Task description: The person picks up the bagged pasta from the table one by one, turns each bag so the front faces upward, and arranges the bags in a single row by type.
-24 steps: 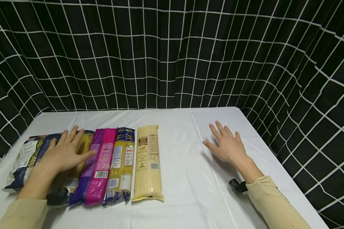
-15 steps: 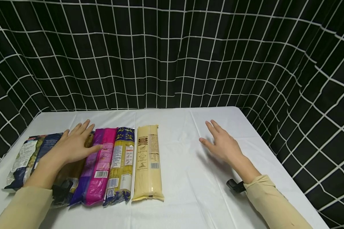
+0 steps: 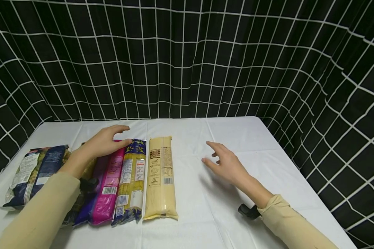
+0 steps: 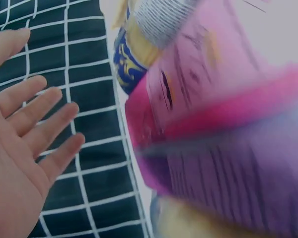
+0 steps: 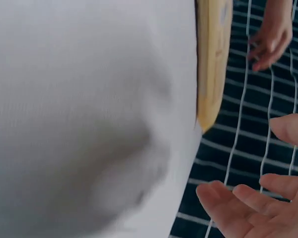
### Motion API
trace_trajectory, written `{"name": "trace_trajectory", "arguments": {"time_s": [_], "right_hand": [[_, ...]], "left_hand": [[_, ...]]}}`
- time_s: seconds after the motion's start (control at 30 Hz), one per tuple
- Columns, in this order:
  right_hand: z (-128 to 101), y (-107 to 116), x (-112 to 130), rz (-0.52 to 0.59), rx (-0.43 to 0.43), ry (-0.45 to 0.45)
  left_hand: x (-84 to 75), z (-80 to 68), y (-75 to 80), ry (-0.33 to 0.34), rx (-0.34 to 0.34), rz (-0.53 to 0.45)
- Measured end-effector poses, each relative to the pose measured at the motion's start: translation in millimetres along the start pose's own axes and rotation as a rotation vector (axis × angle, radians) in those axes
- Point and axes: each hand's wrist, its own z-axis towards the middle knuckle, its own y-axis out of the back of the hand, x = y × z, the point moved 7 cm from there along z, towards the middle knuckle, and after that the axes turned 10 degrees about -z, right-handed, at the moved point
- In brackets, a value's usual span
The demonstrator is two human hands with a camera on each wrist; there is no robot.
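Noodle packets (image 3: pixel 134 178) on white tablecloth (image 3: pixel 224 214), grid curtain (image 3: pixel 187 58) behind; both hands spread, empty.

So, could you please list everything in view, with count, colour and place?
Cream packet: one, pale yellow, rightmost of the row on the table.
Yellow packet: one, yellow with blue ends, left of the cream one.
Pink packet: one, magenta, left of that.
Purple packet: one, mostly hidden under the left arm.
Dark blue bag: one, far left.
Tablecloth: one, white, covers the table.
Curtain: black with white grid, behind and to both sides.
Left hand: above the far ends of the packets, holding nothing.
Right hand: open, over bare cloth.
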Motion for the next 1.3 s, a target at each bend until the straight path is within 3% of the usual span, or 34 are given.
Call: {"name": "trace_trajectory", "arguments": {"time_s": [0.17,0.33,0.77,1.03,1.3], "right_hand": [[-4.2,-12.4,17.7,0.093,0.072,0.014],[-8.2,-27.5,32.7,0.143,0.162,0.002],[-19.5,-75.2,67.0,0.371,0.424,-0.093],[-13.9,-88.8,82.8,0.48,0.425,-0.099],[-9.7,-88.9,85.9,0.434,0.316,-0.114]], "left_hand": [[3.1,27.1,-11.0,-0.003,-0.029,-0.125],[-0.4,50.8,-26.6,-0.01,-0.035,-0.173],[-18.4,82.0,-73.6,-0.042,0.066,-0.116],[-12.3,86.6,-95.0,0.057,0.106,-0.175],[-11.9,87.1,-97.6,0.082,0.07,-0.205]]}}
